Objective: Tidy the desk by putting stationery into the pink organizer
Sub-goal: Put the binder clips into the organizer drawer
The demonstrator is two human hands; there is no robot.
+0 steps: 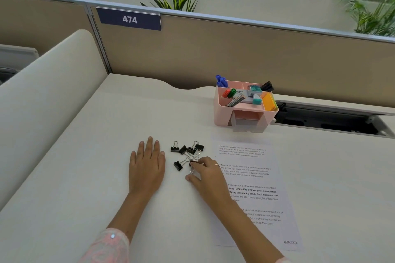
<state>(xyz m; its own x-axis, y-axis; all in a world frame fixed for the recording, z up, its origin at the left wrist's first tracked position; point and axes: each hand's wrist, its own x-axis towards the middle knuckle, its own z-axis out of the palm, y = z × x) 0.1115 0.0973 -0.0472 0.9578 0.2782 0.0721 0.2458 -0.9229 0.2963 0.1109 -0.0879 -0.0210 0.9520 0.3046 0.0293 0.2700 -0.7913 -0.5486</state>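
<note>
Pinching one small black metal binder clip (pixel 193 163) from the loose cluster well short of the pink plastic organizer (pixel 245 105), the right hand (pixel 210 174) seems ready to lift it, while the left hand (pixel 147 165) rests flat, fingers straight, beside them.

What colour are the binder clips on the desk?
Black, with silver wire handles, seen in the head view: binder clips.

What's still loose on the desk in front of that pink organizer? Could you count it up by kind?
Black binder clips: 6, one pinched by the right hand
Printed paper sheets: 1
Total: 7
</note>
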